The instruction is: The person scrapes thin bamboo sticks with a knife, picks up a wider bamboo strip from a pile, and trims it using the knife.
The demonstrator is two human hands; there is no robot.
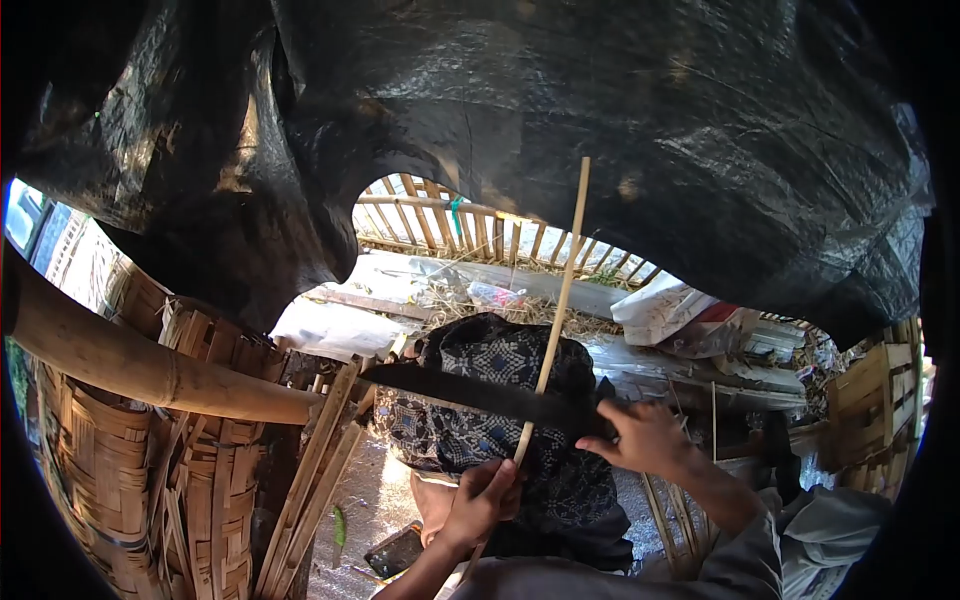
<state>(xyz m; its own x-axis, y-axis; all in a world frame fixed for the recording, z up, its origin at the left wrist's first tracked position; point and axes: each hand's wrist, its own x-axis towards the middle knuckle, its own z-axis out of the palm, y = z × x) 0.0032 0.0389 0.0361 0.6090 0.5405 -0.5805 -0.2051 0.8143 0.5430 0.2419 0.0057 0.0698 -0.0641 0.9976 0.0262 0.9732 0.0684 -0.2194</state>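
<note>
A thin pale bamboo strip stands slanted in front of me, its lower part pinched in my left hand. My right hand is closed around the handle end of a large dark knife. The blade points left and crosses the strip a little above my left hand. Beneath the blade, a dark patterned cloth covers my legs.
Black plastic sheeting hangs low overhead. At the left are a thick bamboo pole, woven bamboo panels and upright split strips. A slatted bamboo fence runs behind. A wooden crate is at the right.
</note>
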